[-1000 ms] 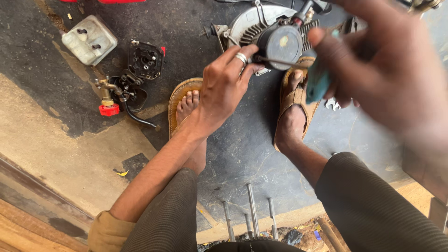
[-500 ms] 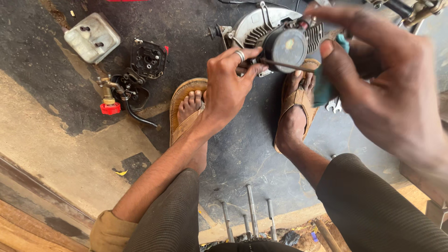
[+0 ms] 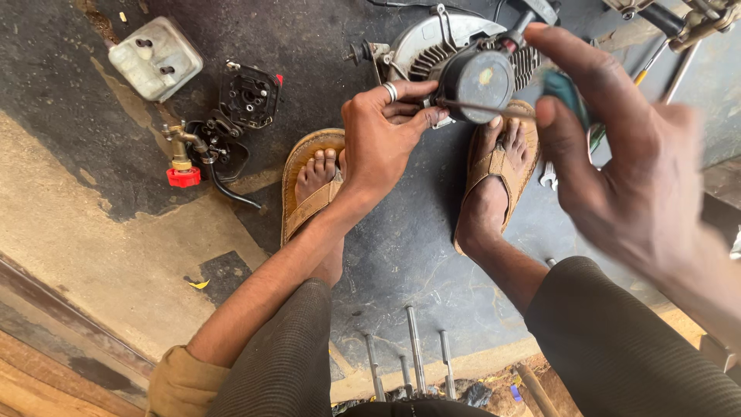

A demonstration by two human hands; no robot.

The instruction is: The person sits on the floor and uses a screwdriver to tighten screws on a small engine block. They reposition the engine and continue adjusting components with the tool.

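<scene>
My left hand (image 3: 384,131), with a ring on one finger, grips a round dark engine part (image 3: 472,85) by its left edge. That part sits against a small engine (image 3: 448,38) with grey cooling fins, which lies on the dark oily floor. My right hand (image 3: 617,162) is raised close to the camera and blurred. It holds a screwdriver with a teal handle (image 3: 566,91), whose thin shaft (image 3: 471,107) runs left across the round part. My feet in tan sandals (image 3: 310,181) rest below the engine.
At the top left lie a pale grey metal cover (image 3: 154,58), a black carburettor-like piece (image 3: 248,94) and a brass valve with a red cap (image 3: 182,164). Long bolts (image 3: 417,347) stand by my knees. A wrench (image 3: 549,176) and other tools (image 3: 687,23) lie at the right.
My right hand has moved down and left with the screwdriver, bringing the shaft onto the round part. My left hand has kept its grip. The view has shifted slightly.
</scene>
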